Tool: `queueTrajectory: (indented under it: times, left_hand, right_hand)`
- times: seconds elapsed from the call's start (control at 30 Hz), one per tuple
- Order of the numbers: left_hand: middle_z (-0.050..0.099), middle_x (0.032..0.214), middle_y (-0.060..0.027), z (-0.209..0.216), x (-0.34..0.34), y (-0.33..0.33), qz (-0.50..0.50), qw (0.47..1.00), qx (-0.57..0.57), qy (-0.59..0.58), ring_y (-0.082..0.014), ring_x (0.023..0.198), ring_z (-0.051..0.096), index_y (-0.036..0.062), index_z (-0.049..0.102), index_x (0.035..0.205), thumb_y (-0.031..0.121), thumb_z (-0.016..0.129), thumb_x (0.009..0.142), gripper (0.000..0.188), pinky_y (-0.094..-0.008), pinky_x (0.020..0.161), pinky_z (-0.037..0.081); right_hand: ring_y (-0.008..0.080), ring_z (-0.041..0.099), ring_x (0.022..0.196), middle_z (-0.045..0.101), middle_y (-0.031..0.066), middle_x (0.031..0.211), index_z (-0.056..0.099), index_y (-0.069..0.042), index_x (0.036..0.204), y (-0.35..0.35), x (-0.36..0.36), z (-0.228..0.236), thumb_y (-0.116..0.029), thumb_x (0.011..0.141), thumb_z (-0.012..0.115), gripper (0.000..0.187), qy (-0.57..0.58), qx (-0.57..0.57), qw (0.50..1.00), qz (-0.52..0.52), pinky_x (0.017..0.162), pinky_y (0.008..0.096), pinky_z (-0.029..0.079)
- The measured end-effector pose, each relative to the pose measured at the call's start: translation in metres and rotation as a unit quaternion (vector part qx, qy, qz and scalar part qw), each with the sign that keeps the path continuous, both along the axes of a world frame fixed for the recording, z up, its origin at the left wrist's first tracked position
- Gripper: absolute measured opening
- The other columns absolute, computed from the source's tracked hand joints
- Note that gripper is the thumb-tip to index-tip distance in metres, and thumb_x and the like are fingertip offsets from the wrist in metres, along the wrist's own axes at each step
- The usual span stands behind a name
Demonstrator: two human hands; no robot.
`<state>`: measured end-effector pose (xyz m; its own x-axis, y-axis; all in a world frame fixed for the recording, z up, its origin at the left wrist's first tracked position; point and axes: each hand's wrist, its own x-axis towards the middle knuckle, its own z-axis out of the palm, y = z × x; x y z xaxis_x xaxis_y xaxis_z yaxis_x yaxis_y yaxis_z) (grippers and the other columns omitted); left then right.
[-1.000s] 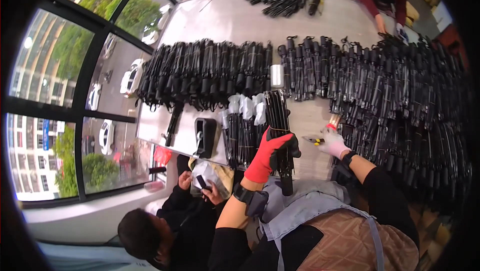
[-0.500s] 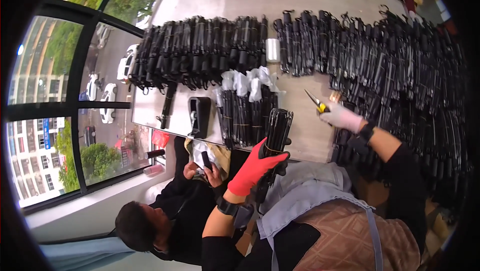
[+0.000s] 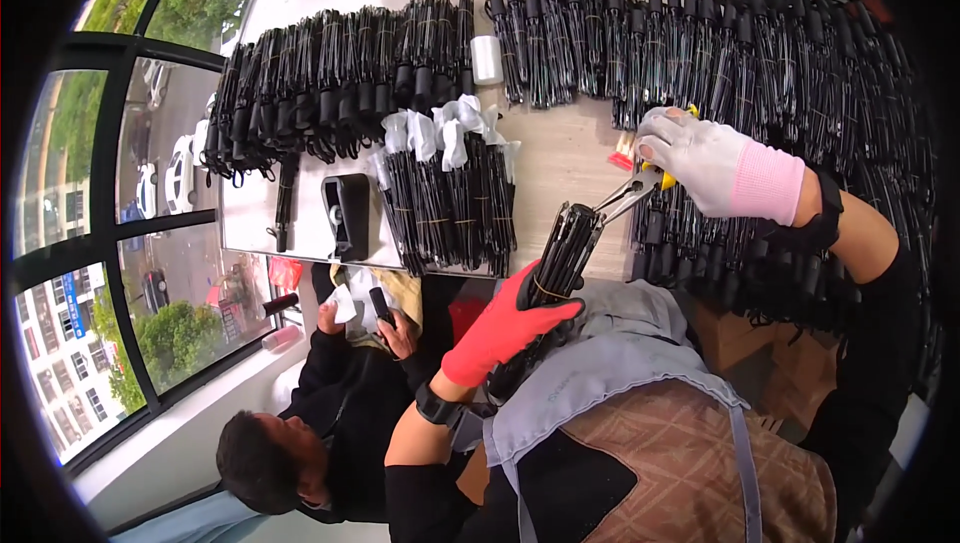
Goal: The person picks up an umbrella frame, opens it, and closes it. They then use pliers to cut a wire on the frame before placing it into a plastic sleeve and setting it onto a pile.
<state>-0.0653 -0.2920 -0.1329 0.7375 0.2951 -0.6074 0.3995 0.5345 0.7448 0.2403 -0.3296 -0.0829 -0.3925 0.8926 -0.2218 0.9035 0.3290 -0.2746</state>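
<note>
My left hand (image 3: 508,333), in a red glove with dark finger pads, is closed round a black folded umbrella frame (image 3: 566,251). The ribbed end tilts up and away from my body; a thin band circles its ribs. In its white glove with a pink cuff, my right hand (image 3: 708,171) grips a pair of pliers (image 3: 632,195) with yellow handles. The jaws reach the upper end of the frame and appear to touch a rib there; whether they pinch it is too small to tell. The frame's lower part is hidden behind my left hand.
Rows of black umbrella frames (image 3: 340,68) and more frames (image 3: 760,73) cover much of the table. A bundle with white-wrapped ends (image 3: 450,193) lies nearer, beside a black holder (image 3: 346,218). A white roll (image 3: 486,61) stands between rows. At left, a seated person (image 3: 340,393) holds a dark object.
My right hand has lifted the pliers off the table area and brought them, jaws apart, to the frame's upper end. The frame tilts further right. The whole view has shifted slightly.
</note>
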Motion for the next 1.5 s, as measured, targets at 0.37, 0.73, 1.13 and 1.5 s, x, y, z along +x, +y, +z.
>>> queueTrajectory:
  times: [0.37, 0.73, 1.13, 1.5]
  left_hand:
    - [0.055, 0.083, 0.0048, -0.004, 0.004, -0.005, 0.007, 1.0, -0.017, -0.009, -0.0031, 0.073, 0.047, 0.004, 0.059, 0.11, 0.014, 0.073, 0.084, 0.031, -0.0213, 0.062, 0.039]
    - [0.058, 0.081, 0.0061, -0.019, -0.004, -0.002, -0.003, 1.0, -0.008, -0.019, -0.0014, 0.068, 0.046, 0.0069, 0.062, 0.107, 0.013, 0.072, 0.085, 0.025, -0.0178, 0.059, 0.035]
    - [0.061, 0.073, -0.0033, -0.039, 0.002, 0.022, 0.158, 0.982, -0.094, 0.047, -0.0125, 0.062, 0.057, 0.0016, 0.061, 0.103, 0.013, 0.071, 0.085, 0.023, -0.0262, 0.058, 0.046]
    - [0.064, 0.086, -0.0112, -0.055, 0.025, 0.05, 0.35, 0.901, -0.164, -0.196, -0.0236, 0.07, 0.063, 0.0023, 0.051, 0.124, 0.013, 0.06, 0.092, 0.035, -0.0381, 0.066, 0.054]
  right_hand:
    - [0.0312, 0.054, 0.105, 0.054, 0.0149, 0.105, 0.055, 0.002, 0.098, 0.004, -0.011, 0.007, -0.001, 0.069, 0.064, 0.03, -0.077, -0.023, 0.996, 0.03, 0.085, 0.0366, 0.051]
    - [0.0254, 0.057, 0.092, 0.054, 0.0093, 0.089, 0.055, -0.002, 0.088, 0.01, -0.026, -0.002, -0.012, 0.078, 0.062, 0.015, -0.158, 0.065, 0.985, 0.036, 0.068, 0.0361, 0.053]
    - [0.0265, 0.06, 0.088, 0.057, 0.0106, 0.09, 0.057, -0.002, 0.091, 0.058, -0.009, -0.059, -0.011, 0.075, 0.062, 0.018, -0.153, 0.096, 0.982, 0.052, 0.066, 0.0376, 0.052]
    - [0.0239, 0.061, 0.07, 0.057, 0.0102, 0.076, 0.048, 0.002, 0.102, -0.032, -0.049, -0.058, -0.012, 0.08, 0.063, 0.03, 0.388, -0.33, 0.801, -0.315, 0.065, 0.0346, 0.05]
